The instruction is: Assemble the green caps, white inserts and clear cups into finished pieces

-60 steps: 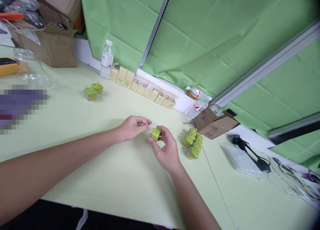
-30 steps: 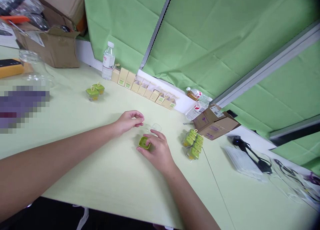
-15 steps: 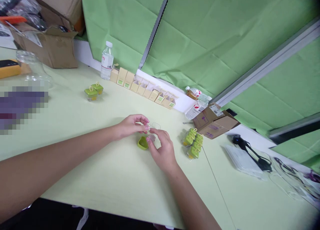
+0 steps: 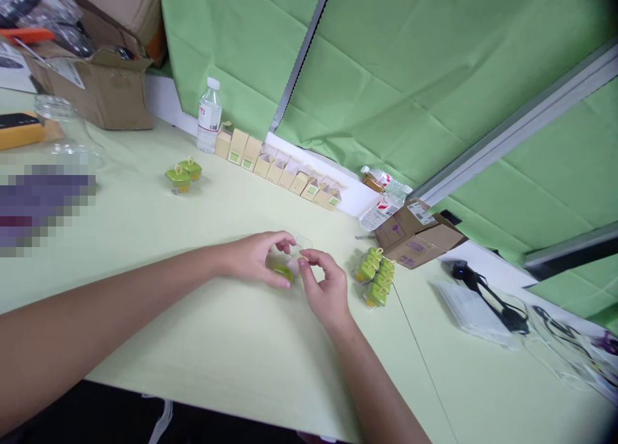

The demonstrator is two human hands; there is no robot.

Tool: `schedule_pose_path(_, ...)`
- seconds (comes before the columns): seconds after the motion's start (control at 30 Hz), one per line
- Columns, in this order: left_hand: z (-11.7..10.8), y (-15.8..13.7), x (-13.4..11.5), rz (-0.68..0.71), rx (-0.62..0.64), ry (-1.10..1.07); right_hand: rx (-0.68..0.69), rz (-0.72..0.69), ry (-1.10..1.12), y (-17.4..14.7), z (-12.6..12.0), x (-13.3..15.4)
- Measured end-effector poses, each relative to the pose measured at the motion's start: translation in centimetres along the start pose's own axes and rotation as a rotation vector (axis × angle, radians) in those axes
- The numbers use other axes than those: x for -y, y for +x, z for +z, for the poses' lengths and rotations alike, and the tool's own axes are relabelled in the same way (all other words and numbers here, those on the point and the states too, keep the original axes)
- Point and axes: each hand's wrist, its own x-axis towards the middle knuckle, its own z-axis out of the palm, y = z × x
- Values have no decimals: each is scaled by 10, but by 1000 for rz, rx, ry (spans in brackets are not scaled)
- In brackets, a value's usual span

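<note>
My right hand (image 4: 328,286) pinches a small pale, translucent piece (image 4: 293,264) between thumb and fingertips; its exact kind is too small to tell. Left of it is my left hand (image 4: 261,257), its thumb and fingers spread apart. A hollow green cap (image 4: 284,273) lies on the table behind the left thumb, partly covered; whether the thumb touches it I cannot tell. Just beyond the fingertips stands a small clear cup (image 4: 304,242), hard to make out against the table.
Several green-capped clear containers (image 4: 374,277) stand at the right, and two more green-capped containers (image 4: 183,175) at the left. Small cardboard boxes (image 4: 277,170) line the back beside a water bottle (image 4: 209,116). An open carton (image 4: 418,235) and cables (image 4: 492,302) are farther right.
My left hand has moved from the small pieces down to the green cap, its fingers parting. My right hand has shifted slightly right, with the pale piece in its fingertips.
</note>
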Motion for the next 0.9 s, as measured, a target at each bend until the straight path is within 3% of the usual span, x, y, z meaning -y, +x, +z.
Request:
schedule_pose_path(0.17, 4, -5, -4, 33, 103, 211, 14, 44, -31, 1, -3, 0)
schedule_pose_path(0.47, 8, -3, -5, 121, 46, 240, 207, -111, -109, -1, 0, 3)
schedule_pose_path(0.9, 11, -2, -5, 177, 31, 255, 306, -234, -254, 1, 2, 2)
